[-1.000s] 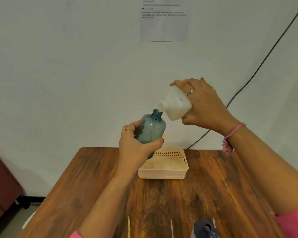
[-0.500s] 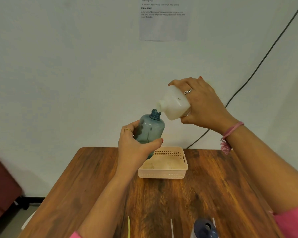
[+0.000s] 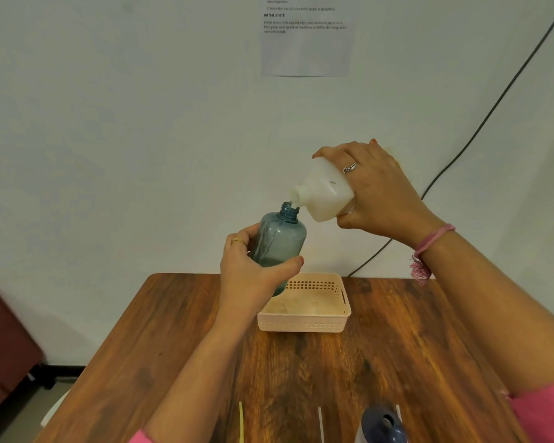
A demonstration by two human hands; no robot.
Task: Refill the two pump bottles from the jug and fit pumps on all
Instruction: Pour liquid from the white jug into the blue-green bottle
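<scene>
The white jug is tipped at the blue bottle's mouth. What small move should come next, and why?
Probably tip the white jug a little more in the right hand, keeping its spout at the neck of the blue bottle. The left hand holds the bottle up above the table, the spout meets the open mouth, and the bottle looks mostly empty.

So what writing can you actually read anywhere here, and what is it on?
"INITIAL STATE": bold heading on the paper sheet taped to the wall.
The sheet's other lines: too small and blurred to read.
White jug, blue bottle, basket: no text visible.
</scene>
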